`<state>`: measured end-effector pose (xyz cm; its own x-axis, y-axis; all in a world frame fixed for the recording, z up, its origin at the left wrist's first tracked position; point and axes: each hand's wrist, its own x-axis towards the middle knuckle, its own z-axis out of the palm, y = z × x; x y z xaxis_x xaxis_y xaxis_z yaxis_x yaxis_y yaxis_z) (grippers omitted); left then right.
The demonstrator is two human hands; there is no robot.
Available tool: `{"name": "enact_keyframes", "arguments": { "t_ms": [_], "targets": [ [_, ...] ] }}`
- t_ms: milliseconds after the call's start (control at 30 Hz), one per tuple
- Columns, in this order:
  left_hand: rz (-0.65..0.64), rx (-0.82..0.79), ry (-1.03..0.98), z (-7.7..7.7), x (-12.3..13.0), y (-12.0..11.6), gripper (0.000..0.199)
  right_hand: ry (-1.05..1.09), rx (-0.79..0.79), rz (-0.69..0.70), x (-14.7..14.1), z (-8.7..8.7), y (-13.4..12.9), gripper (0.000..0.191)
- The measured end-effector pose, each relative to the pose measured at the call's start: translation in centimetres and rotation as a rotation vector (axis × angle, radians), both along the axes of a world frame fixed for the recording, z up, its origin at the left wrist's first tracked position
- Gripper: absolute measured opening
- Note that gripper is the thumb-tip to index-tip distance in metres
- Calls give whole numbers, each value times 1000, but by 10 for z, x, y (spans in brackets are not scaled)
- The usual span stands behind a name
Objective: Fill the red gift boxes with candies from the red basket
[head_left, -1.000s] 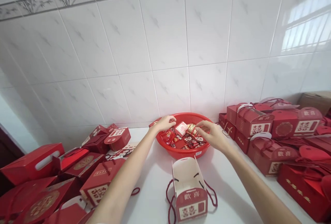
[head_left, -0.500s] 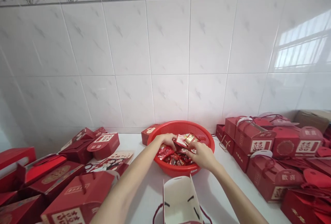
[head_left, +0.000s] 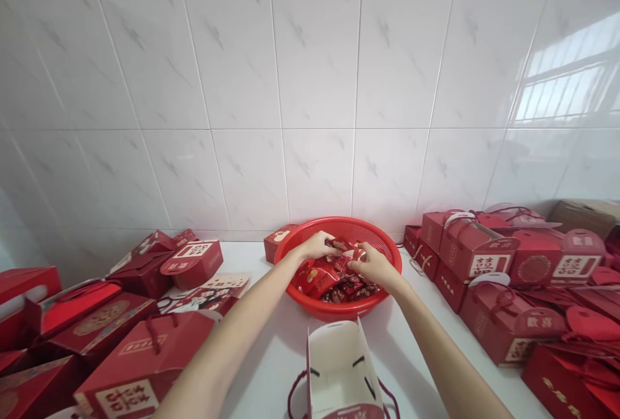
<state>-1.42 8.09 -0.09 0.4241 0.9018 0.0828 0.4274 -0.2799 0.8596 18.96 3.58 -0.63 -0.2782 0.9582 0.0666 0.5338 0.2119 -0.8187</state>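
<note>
A red plastic basket [head_left: 334, 310] with perforated sides stands near the wall, holding many red wrapped packets [head_left: 317, 277]. Both hands are inside it. My left hand [head_left: 320, 246] has its fingers bent down around small red packets at the basket's middle. Beside it, my right hand [head_left: 372, 264] pinches a red and pale wrapper. In front of the basket stands an open box [head_left: 339, 354], cream-coloured inside, with dark red cords at its sides. Short dark strips show on its inner walls, and nothing is seen inside it.
Red gift boxes [head_left: 130, 367] crowd the left side. More handled red boxes [head_left: 484, 248] are stacked at the right, with a brown carton [head_left: 584, 215] behind. A small red box [head_left: 278, 241] stands behind the basket's left rim, near the tiled wall [head_left: 320, 173].
The view has tilted downward a little. Both hands have shifted slightly among the packets, which now lie differently, with a large red one showing at the left of the basket.
</note>
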Motion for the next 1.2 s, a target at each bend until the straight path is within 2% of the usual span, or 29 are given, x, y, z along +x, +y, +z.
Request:
{"name": "enact_keyframes", "arguments": {
  "t_ms": [133, 233, 433, 567, 667, 867, 1033, 1200],
  "targets": [
    [-5, 37, -3, 0, 2, -3, 31, 155, -136, 94, -7, -1, 5, 40],
    [-16, 42, -12, 2, 5, -4, 34, 344, -221, 89, -7, -3, 4, 42],
    [27, 58, -47, 1, 7, -2, 34, 406, -183, 57, -4, -3, 4, 39],
    [44, 21, -49, 0, 7, -2, 29, 429, -157, 46, -3, -1, 5, 32],
    [71, -3, -57, -2, 8, -2, 29, 461, -129, -4, -2, -2, 7, 34],
    [126, -32, -68, -1, 7, -3, 51, 477, -126, -29, -1, -2, 6, 34],
    [129, -62, -95, 3, 8, -6, 56, 497, -116, -33, -1, -1, 4, 24],
    [138, -90, -147, 3, 8, -7, 52, 533, -77, -82, -2, -4, 6, 41]
  ]
}}
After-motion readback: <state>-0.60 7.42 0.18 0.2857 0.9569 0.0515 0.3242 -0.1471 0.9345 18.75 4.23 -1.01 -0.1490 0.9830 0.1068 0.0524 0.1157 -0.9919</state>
